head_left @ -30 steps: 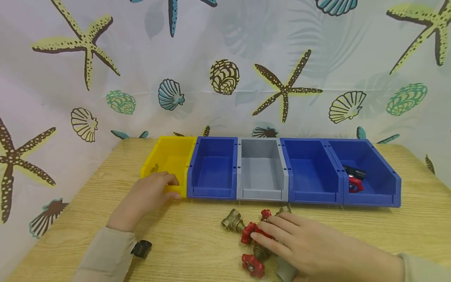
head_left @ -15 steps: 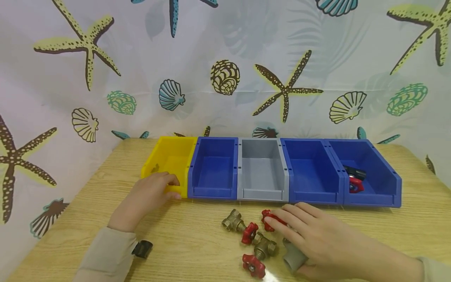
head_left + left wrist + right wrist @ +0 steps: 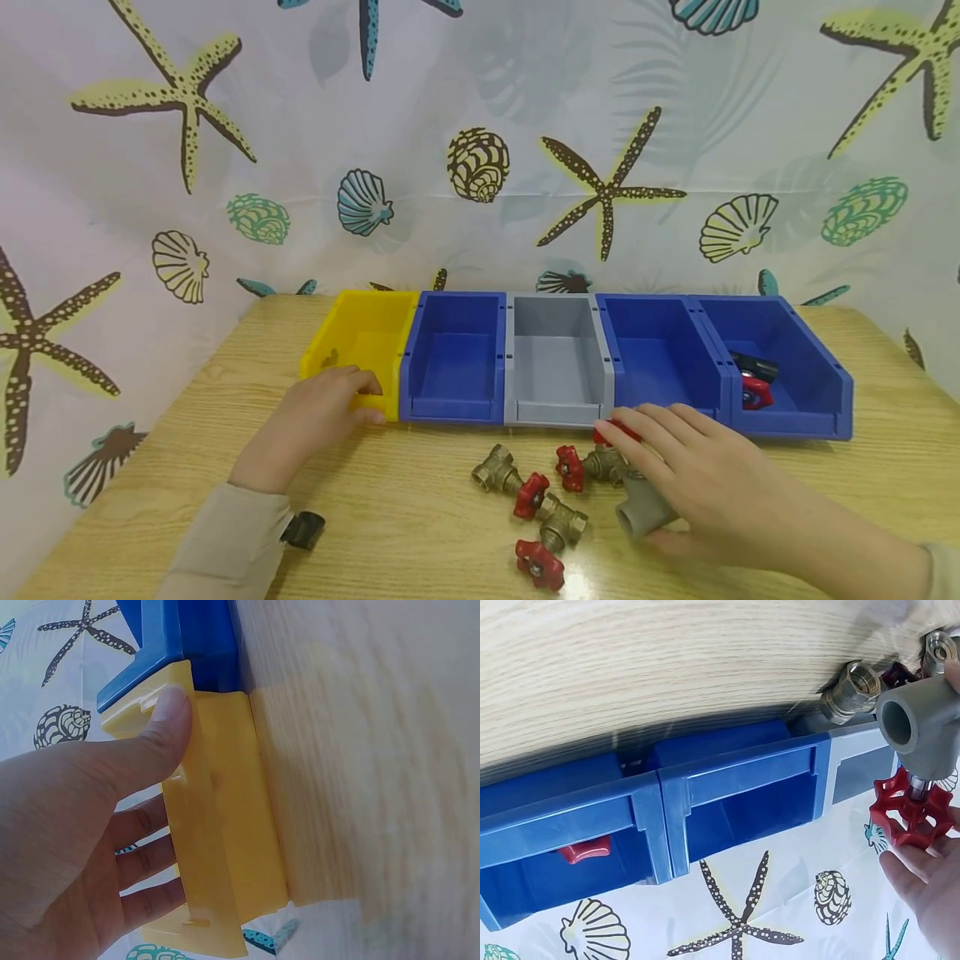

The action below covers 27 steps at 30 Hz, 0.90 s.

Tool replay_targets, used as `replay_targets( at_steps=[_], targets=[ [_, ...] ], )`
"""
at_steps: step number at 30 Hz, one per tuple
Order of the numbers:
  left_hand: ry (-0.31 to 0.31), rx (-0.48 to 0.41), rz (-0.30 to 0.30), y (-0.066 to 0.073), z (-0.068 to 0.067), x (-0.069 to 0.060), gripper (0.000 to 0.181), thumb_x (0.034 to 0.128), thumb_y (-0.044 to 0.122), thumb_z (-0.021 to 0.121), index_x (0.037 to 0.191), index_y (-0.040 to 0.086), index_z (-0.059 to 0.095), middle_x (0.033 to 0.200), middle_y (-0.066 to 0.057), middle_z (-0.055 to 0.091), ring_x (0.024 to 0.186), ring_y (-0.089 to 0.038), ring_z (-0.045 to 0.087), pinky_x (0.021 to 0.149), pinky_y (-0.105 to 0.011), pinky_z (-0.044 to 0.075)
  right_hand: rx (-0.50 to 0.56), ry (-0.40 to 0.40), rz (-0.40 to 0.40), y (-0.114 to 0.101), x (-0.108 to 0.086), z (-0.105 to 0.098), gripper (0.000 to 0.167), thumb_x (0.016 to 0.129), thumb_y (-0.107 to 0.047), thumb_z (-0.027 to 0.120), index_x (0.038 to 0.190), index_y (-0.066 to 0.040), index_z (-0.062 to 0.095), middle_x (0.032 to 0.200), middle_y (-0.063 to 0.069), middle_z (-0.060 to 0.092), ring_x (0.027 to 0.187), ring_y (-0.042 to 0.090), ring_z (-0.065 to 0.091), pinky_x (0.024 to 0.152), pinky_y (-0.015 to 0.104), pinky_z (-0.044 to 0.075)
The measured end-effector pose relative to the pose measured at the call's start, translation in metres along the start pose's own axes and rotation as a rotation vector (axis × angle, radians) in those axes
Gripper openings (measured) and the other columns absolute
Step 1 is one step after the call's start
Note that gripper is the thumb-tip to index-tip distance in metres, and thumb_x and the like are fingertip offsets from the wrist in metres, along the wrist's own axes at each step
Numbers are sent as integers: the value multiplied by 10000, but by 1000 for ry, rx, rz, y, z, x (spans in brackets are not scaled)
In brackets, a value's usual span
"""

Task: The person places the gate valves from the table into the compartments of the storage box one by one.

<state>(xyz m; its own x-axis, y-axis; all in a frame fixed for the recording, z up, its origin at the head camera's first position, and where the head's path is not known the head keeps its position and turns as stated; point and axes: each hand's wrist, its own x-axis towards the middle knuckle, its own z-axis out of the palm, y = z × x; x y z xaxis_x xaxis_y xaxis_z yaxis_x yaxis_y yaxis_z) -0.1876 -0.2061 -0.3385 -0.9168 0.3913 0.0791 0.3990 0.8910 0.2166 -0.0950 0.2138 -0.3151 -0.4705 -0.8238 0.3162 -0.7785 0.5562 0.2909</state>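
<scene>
My left hand grips the front wall of the yellow bin, thumb in front and fingers over the rim; the left wrist view shows the hand on the yellow bin too. In the right wrist view my right hand holds a grey plastic valve by its red handwheel, thumb against the grey body. In the head view the right hand covers part of the grey valve, beside several brass valves with red handwheels on the table.
Right of the yellow bin stand a blue bin, a grey bin and two more blue bins. The far-right bin contains a black part and a red handwheel. A patterned curtain hangs behind.
My right hand has moved right and slightly away from me with the grey valve, uncovering brass valves. The left hand has stayed on the yellow bin.
</scene>
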Motion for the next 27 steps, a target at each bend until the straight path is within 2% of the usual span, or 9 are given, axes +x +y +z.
replay_targets(
  at_steps=[12,17,27],
  targets=[
    [-1,-9,11,1,-1,-1,260,848,330,778,999,132,703,946,14,665,843,-183,604,760,-408,522,-47,36,48,20,-6,2,1148,585,-573,868,1456,11,400,1337,186,560,1147,359,574,930,504,484],
    [-1,-4,10,1,-1,-2,262,848,327,778,1003,129,705,958,10,669,855,-189,612,761,-411,524,-51,25,76,32,-7,2,1171,583,-584,875,1463,17,387,1339,204,553,1153,381,564,931,522,481],
    [7,4,9,-1,1,-1,255,844,309,789,1000,124,706,947,10,665,844,-182,608,765,-398,522,-57,35,111,51,-10,7,1124,623,-621,843,1442,19,415,1297,218,563,1122,403,566,894,551,489]
  ],
)
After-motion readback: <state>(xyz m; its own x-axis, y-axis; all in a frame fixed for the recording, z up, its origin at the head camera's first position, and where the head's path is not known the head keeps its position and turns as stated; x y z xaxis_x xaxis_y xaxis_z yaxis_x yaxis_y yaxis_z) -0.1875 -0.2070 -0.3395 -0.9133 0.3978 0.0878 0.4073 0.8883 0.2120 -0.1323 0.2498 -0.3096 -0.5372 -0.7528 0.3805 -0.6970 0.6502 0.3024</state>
